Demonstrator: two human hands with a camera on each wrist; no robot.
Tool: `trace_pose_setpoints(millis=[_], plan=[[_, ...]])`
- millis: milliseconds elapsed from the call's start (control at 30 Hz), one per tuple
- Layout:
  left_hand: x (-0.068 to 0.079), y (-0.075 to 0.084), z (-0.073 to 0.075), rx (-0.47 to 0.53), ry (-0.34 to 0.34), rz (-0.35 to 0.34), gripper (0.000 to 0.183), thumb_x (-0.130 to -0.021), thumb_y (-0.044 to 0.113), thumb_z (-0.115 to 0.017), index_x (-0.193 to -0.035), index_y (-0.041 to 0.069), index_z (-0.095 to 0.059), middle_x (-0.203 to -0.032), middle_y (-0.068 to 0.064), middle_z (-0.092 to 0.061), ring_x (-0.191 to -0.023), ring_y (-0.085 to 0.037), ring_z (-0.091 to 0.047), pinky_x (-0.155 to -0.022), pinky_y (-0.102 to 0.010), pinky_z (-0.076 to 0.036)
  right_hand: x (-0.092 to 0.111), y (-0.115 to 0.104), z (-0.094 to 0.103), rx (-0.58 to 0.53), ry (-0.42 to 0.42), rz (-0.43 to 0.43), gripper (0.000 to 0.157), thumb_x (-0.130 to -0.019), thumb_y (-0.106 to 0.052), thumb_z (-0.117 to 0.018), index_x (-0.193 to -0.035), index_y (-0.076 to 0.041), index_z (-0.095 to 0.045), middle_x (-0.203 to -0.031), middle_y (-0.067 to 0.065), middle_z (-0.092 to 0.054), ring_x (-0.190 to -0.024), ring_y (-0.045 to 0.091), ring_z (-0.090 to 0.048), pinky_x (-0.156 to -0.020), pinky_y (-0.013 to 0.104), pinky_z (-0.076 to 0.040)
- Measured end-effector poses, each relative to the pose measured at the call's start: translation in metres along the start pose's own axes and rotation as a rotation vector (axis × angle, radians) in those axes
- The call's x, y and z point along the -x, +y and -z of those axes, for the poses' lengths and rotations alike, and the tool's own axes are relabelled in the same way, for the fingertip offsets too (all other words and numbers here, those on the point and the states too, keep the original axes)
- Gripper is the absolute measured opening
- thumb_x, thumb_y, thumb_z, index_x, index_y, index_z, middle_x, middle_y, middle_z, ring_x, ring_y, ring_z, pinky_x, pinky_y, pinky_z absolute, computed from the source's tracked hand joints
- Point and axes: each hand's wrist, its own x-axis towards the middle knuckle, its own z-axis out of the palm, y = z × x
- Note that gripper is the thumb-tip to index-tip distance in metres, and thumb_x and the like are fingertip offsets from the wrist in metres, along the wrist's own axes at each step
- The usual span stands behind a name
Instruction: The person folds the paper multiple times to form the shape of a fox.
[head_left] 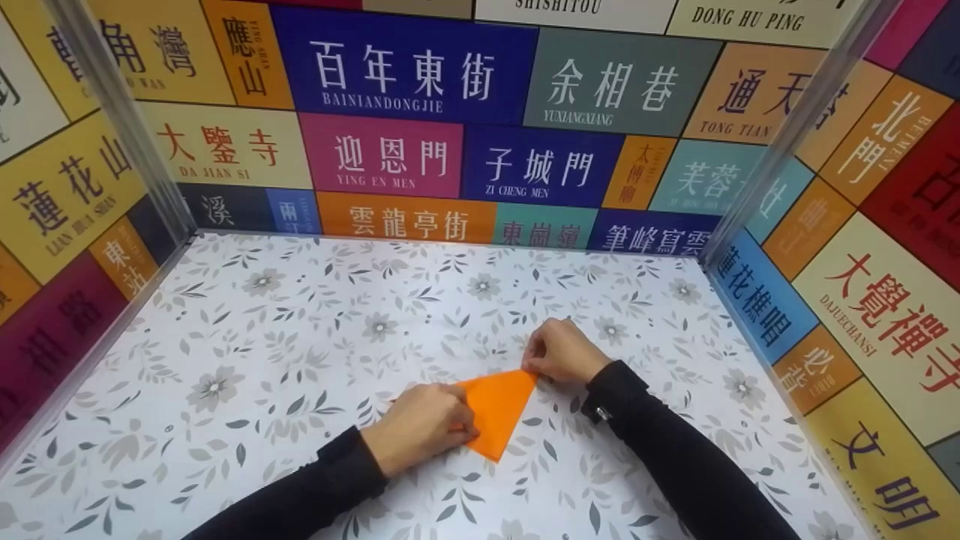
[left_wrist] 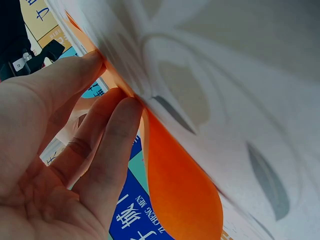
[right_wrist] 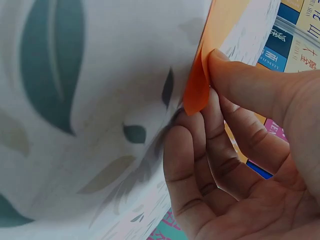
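Observation:
A folded sheet of orange paper lies on the patterned tabletop, a pointed corner toward the near side. My left hand covers its left part, the fingers curled. In the left wrist view, the thumb and fingertips of the left hand hold the paper close to the tabletop, and a rounded fold of the orange paper bulges out beside them. At the upper right corner, my right hand pinches the paper. The right wrist view shows the folded corner between the right hand's thumb and forefinger.
White cloth with grey flowers and leaves covers the tabletop. Panels of coloured place-name signs form a back wall, a left wall and a right wall. Clear strips run up the corners.

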Motion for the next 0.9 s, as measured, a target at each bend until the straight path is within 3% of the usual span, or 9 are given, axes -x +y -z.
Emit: trace_pose_setpoints(millis=[233,500,733,900], plan=[[-0.001,0.002,0.0,0.028,-0.003,0.016,0.004,-0.098,0.018,-0.094,-0.1,0.02,-0.093,-0.097,0.003,-0.084,-0.083,-0.011,-0.076,-0.078,-0.026,-0.067,0.003,0.01,0.006,-0.009,0.011,-0.021,0.006,-0.096,-0.007,-0.093,-0.092,-0.01,-0.089,-0.078,0.001,-0.081,-0.064,0.01,-0.063,-0.063,0.025,-0.054],[0.001,0.002,0.001,0.035,-0.004,0.033,0.003,-0.098,0.019,-0.094,-0.101,0.021,-0.093,-0.099,0.003,-0.085,-0.086,-0.011,-0.077,-0.08,-0.026,-0.067,0.005,0.024,0.013,0.024,0.056,-0.024,0.006,-0.094,-0.01,-0.094,-0.091,-0.01,-0.09,-0.08,0.0,-0.082,-0.072,0.012,-0.063,-0.074,0.029,-0.055],[0.001,0.0,0.0,0.004,-0.005,0.018,0.006,-0.098,0.02,-0.094,-0.093,0.02,-0.091,-0.091,0.003,-0.08,-0.076,-0.009,-0.067,-0.069,-0.025,-0.058,0.008,0.03,0.014,0.054,0.119,0.025,0.005,-0.091,-0.007,-0.094,-0.088,-0.009,-0.091,-0.079,0.001,-0.083,-0.075,0.012,-0.063,-0.08,0.031,-0.054],[0.0,0.001,0.0,0.023,-0.006,0.017,0.004,-0.098,0.019,-0.094,-0.096,0.021,-0.092,-0.093,0.004,-0.081,-0.079,-0.008,-0.07,-0.072,-0.024,-0.061,0.01,0.031,0.014,0.035,0.117,0.017,0.007,-0.092,-0.007,-0.094,-0.088,-0.009,-0.09,-0.08,0.002,-0.083,-0.074,0.011,-0.063,-0.078,0.03,-0.054]])
